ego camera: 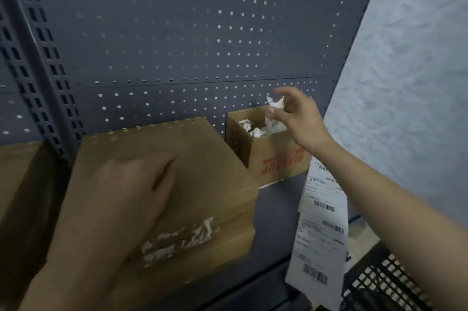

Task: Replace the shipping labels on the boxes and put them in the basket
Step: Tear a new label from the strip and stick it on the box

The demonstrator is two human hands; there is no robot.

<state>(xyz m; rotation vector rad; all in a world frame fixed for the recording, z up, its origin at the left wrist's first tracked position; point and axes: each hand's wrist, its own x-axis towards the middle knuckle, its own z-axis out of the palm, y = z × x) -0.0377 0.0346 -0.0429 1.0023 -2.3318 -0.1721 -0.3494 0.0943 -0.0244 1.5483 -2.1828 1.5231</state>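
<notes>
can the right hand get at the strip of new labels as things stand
Probably yes, once freed: the right hand pinches a crumpled scrap over the small open box, and the label strip hangs uncovered just below that forearm.

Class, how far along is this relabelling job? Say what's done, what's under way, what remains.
Done: the old label is off the big box, leaving white residue. In hand: the right hand pinches a crumpled scrap above the small scrap box; the left hand rests on the big box. Left: a fresh label from the label strip, then the basket.
</notes>
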